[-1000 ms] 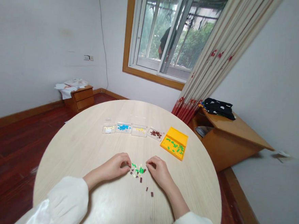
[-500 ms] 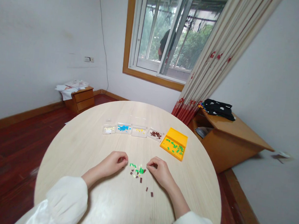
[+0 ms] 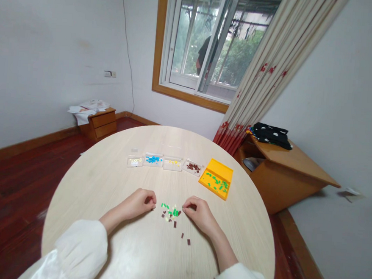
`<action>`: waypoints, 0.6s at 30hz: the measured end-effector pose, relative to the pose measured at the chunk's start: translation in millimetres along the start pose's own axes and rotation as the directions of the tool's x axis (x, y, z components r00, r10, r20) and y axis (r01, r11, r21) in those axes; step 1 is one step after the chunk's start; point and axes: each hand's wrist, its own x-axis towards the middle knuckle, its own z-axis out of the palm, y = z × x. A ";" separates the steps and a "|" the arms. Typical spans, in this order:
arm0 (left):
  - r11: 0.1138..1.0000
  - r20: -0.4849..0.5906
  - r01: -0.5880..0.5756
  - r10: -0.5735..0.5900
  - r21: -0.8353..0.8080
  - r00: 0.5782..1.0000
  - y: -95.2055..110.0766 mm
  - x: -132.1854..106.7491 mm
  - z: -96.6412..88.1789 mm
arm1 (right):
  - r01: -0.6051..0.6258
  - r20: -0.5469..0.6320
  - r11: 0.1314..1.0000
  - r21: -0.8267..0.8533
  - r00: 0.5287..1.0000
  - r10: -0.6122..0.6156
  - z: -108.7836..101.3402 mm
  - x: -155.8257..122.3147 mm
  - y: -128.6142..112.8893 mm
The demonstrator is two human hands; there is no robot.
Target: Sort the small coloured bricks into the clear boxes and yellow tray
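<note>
With fingertips of left hand (image 3: 140, 203) pressed together, cannot tell on what; might drop something tiny through slackness. Well inside round table's (image 3: 104, 172) side edges, could scatter loose toy bricks (image 3: 175, 213) by brushing with right hand (image 3: 198, 212), likewise pinched, contents unclear.

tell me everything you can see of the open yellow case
The rectangular, plastic-looking yellow case lies open on the pale round table, slightly turned, beside the clear plastic box of brown pieces. It has two halves, the nearer rimmed and scattered with small green pieces. The hands don't touch it.
</note>
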 end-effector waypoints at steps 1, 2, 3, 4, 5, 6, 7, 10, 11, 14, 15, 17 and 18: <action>0.999 0.029 -0.001 0.002 -0.033 1.000 1.0 -0.8 0.3 | -0.007 -0.005 1.000 0.002 1.000 0.007 -0.1 0.3 0.0; 0.997 0.063 -0.002 0.007 -0.076 0.998 2.1 -1.5 0.7 | -0.011 -0.014 1.000 0.002 1.000 0.011 -0.4 0.6 0.2; 0.993 0.095 -0.002 0.014 -0.122 0.995 3.1 -2.2 1.3 | -0.013 -0.028 1.000 0.001 1.000 0.013 -1.0 1.1 0.5; 0.987 0.121 -0.003 0.023 -0.162 0.992 3.9 -2.8 2.0 | -0.014 -0.045 1.000 -0.002 0.999 0.014 -1.9 1.5 1.0; 0.981 0.137 -0.003 0.030 -0.192 0.990 4.5 -3.2 2.7 | -0.015 -0.061 1.000 -0.006 0.998 0.014 -3.1 1.9 1.6; 0.978 0.139 -0.005 0.034 -0.208 0.990 4.8 -3.4 3.3 | -0.016 -0.075 1.000 -0.010 0.997 0.015 -4.6 2.2 2.3; 0.978 0.121 -0.009 0.035 -0.207 0.992 4.9 -3.4 3.9 | -0.017 -0.084 1.000 -0.013 0.996 0.016 -6.1 2.2 3.0; 0.990 0.013 -0.044 0.046 -0.130 0.999 4.1 -1.8 5.1 | -0.023 -0.068 1.000 -0.004 0.997 0.023 -11.0 0.8 4.0; 0.994 -0.023 -0.056 0.054 -0.096 0.998 3.8 -1.0 5.4 | -0.028 -0.042 1.000 0.005 0.999 0.028 -12.3 0.0 4.0; 0.995 -0.082 -0.094 0.092 -0.017 0.992 3.5 0.9 6.8 | -0.040 0.051 0.999 0.024 0.998 0.039 -14.5 -2.7 3.2; 0.994 -0.088 -0.108 0.108 0.002 0.990 3.6 1.2 7.4 | -0.039 0.069 0.999 0.023 0.997 0.038 -14.5 -3.3 2.8; 0.989 -0.081 -0.141 0.143 0.031 0.986 4.1 1.2 8.4 | -0.029 0.077 1.000 0.011 0.997 0.028 -13.6 -3.8 2.4; 0.987 -0.067 -0.155 0.158 0.043 0.985 4.3 1.0 8.8 | -0.020 0.076 1.000 0.005 0.997 0.019 -12.8 -3.7 2.3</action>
